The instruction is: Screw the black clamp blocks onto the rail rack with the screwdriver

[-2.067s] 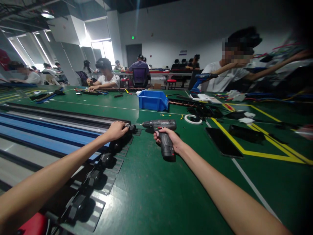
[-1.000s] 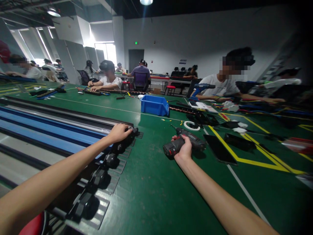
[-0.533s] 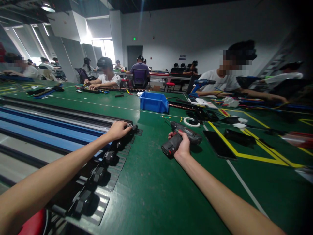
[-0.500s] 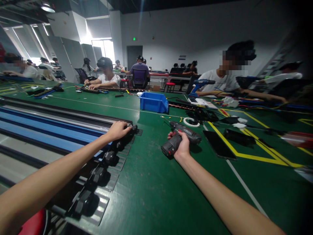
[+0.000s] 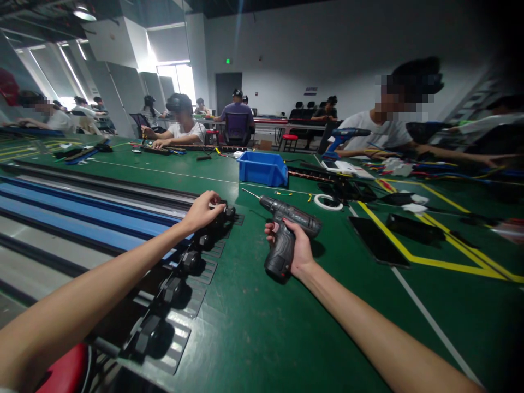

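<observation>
Right hand (image 5: 302, 250) grips pistol-shaped drill (image 5: 295, 214); left hand (image 5: 204, 210) at faceted black fitting (image 5: 231, 212).

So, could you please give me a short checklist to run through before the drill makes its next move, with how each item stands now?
1. Right hand wrapped around the grip of the drill: ok.
2. Bit fitted at the drill's front: ok.
3. Left hand at the farthest black fitting in the row: ok.
4. Bit lined up with that fitting: not ok; its tip is apart from it and seems to point past it.
5. Trigger released: cannot tell; the fingers hide it.
6. Parts in the blue bin: cannot tell; its walls hide the inside.
</observation>
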`<state>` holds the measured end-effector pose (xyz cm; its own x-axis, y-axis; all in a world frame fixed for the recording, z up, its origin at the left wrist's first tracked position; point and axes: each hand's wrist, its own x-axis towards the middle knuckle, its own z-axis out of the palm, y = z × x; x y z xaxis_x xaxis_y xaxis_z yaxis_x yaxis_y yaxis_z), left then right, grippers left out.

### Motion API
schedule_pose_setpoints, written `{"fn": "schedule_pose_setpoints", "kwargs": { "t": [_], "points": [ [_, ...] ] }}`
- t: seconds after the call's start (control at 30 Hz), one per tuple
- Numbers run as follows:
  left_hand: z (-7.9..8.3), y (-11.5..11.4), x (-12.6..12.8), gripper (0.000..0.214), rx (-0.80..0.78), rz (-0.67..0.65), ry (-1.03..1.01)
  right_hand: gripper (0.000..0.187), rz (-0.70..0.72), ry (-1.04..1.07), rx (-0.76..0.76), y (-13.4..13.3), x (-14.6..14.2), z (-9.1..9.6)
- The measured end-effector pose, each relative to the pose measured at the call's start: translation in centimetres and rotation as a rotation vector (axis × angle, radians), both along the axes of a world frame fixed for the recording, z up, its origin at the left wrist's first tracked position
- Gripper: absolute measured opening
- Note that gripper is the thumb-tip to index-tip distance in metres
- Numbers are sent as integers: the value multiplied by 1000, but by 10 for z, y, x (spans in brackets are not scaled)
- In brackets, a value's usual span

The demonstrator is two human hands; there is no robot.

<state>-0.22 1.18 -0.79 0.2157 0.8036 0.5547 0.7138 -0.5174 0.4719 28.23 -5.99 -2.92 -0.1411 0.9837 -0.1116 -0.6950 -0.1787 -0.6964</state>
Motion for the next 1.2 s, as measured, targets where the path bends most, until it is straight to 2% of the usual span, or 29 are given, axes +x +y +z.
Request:
{"fn": "schedule_pose_setpoints", "kwargs": {
  "t": [0.2, 0.43, 0.6, 0.8, 1.2],
  "points": [
    [1, -2, 1, 21, 5, -46, 37, 35, 174, 13, -84, 1, 3, 2],
    [2, -2, 2, 22, 8, -20, 60, 33, 218, 31, -87, 1, 3, 1],
    [3, -3, 3, 23, 28, -56, 44, 38, 266, 17, -63, 1, 4, 0],
    [6, -4, 5, 20, 21, -73, 54, 39, 273, 1, -49, 2, 5, -2],
    [5, -3, 4, 17, 18, -66, 42, 30, 233, -10, -128, 0, 3, 4]
  ]
}}
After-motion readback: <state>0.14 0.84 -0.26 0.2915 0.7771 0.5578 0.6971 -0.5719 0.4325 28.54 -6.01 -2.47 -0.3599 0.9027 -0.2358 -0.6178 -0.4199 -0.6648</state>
